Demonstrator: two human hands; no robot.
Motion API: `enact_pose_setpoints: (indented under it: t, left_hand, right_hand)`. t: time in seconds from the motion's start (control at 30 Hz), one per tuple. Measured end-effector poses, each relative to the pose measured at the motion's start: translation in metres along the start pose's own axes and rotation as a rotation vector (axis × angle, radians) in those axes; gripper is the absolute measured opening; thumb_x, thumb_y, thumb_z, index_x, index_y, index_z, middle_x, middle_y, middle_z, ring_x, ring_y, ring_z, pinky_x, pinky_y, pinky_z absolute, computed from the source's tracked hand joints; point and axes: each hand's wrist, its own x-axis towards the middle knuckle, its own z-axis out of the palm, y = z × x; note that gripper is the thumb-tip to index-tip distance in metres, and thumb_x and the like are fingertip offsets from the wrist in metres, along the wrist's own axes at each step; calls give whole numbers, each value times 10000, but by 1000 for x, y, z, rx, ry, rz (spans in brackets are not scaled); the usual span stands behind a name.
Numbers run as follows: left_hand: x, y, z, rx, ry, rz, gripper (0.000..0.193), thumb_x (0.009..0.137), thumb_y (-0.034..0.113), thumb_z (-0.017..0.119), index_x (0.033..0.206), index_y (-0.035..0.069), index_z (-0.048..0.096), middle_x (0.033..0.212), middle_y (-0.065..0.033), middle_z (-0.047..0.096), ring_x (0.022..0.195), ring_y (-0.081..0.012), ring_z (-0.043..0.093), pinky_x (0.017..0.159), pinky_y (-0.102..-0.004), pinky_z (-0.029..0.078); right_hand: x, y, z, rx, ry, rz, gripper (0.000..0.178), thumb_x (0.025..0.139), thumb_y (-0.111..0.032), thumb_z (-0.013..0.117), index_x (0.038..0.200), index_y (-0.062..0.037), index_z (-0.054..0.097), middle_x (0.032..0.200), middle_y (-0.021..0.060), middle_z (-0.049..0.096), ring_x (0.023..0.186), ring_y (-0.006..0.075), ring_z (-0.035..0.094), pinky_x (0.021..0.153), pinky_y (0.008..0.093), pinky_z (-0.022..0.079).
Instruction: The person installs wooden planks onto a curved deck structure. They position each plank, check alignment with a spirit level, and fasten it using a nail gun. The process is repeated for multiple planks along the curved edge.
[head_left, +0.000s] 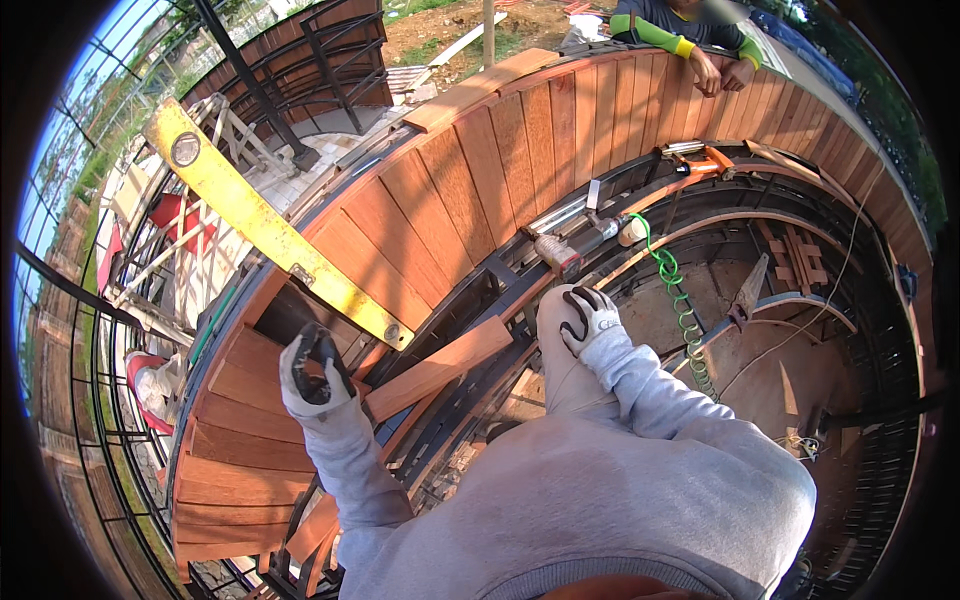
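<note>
The gloved left hand (308,378) is raised, thumb and fingers wide apart in a curve. A yellow level (250,218) spans the plank wall (485,175) at its eleven o'clock; a loose board (445,368) lies at three. The right hand (594,318) rests on the knee (553,312), fingers spread, a drill (592,240) at twelve o'clock.

From here I count two gloved hands (314,378) (590,320), one yellow level (255,225).
At the upper right, one co-worker (660,36) with two bare hands (706,74) (739,75); right of centre, one green coiled hose (668,264).
</note>
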Motion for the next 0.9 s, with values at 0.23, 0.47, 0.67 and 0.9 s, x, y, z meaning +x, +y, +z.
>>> enact_pose_setpoints:
  t: [0.23, 0.47, 0.67, 0.9]
  left_hand:
    - [171, -94, -101, 909, -284, -300, 508, 985, 500, 609, 1288, 96, 658, 1271, -196, 680, 1184, -360, 644, 1015, -436, 504]
    - [164, -103, -87, 1237, -835, -352, 587, 1081, 477, 317, 1294, 54, 662, 1312, -200, 660, 1217, -354, 630, 1067, -469, 469]
    - [151, -98, -99, 1030, -607, -482, 452, 1022, 355, 457, 1265, 59, 696, 1312, -185, 667, 1232, -343, 631, 1069, -446, 472]
    - [148, -100, -99, 948, -611, -492, 414, 970, 278, 495, 1282, 103, 704, 1344, -169, 657, 1253, -331, 627, 1077, -419, 476]
  right_hand:
    - [-5, 38, 14, 36, 100, -181, 721, 788, -284, 767, 1438, -114, 503, 1422, 186, 536, 1326, 405, 484, 1141, 512, 371]
    - [-6, 58, 6, 68, 8, -147, 660, 821, -232, 755, 1435, -128, 538, 1440, 183, 549, 1347, 399, 477, 1149, 505, 384]
    - [13, 61, 1, 26, -63, -191, 697, 828, -247, 777, 1453, -93, 510, 1421, 217, 550, 1325, 411, 498, 1140, 514, 395]
    - [17, 64, -4, -3, -128, -201, 645, 857, -178, 753, 1439, -47, 508, 1425, 232, 539, 1330, 408, 496, 1153, 493, 394]
